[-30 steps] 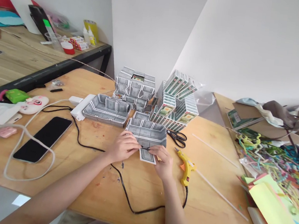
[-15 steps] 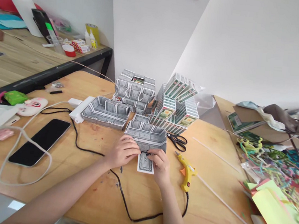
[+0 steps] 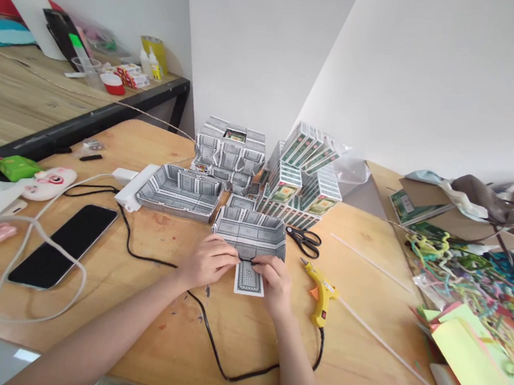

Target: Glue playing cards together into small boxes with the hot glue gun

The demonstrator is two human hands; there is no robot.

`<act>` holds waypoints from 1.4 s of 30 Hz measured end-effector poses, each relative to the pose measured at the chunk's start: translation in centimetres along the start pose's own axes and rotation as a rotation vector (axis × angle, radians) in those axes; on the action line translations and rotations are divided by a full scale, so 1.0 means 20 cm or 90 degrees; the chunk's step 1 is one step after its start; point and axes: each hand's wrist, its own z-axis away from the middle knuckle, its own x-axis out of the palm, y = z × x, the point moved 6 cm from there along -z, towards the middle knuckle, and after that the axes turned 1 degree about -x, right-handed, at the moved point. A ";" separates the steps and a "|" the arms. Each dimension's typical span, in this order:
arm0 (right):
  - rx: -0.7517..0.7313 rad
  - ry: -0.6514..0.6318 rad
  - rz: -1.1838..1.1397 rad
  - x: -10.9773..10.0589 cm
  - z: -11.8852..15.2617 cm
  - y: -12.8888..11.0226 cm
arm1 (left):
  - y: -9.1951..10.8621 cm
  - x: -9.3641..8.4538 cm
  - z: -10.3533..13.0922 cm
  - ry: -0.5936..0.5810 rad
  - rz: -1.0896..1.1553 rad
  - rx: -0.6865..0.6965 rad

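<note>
A shallow box made of grey-patterned playing cards (image 3: 249,234) sits on the table in front of me. At its near edge a playing card (image 3: 249,280) lies face down, its short end reaching toward me. My left hand (image 3: 213,260) is closed, fingertips pressed at the card's upper left corner against the box edge. My right hand (image 3: 274,280) pinches at the upper right corner. A thin dark line runs between the fingertips; I cannot make out what it is. To the right lie a yellow glue gun (image 3: 322,294) and black scissors (image 3: 303,242).
Behind stand a second card box (image 3: 181,192), a larger card-covered structure (image 3: 229,147) and stacked card packs (image 3: 302,179). A black cable (image 3: 214,341) crosses the table near my forearms. A phone (image 3: 65,246) lies left; pipe cleaners (image 3: 472,282) are heaped right.
The whole view has shifted slightly. Both hands stay at the box's near edge, with no clear change in their hold on the card.
</note>
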 end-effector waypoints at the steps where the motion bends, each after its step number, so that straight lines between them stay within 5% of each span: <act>1: -0.007 -0.004 0.006 0.00 0.00 0.00 | 0.00 0.00 0.00 -0.014 0.011 -0.003; 10: -0.041 -0.015 0.050 0.01 0.01 -0.02 | 0.00 0.01 -0.06 -0.074 0.005 -0.167; 18: -0.047 -0.076 -0.022 -0.01 0.00 -0.03 | -0.01 0.03 -0.09 -0.129 0.012 -0.180; 24: 0.062 -0.109 -0.106 -0.05 -0.03 -0.02 | -0.02 0.03 -0.09 -0.129 0.020 -0.189; 42: 0.165 -0.131 -0.046 0.01 -0.07 0.04 | -0.02 0.05 -0.08 -0.107 0.015 -0.172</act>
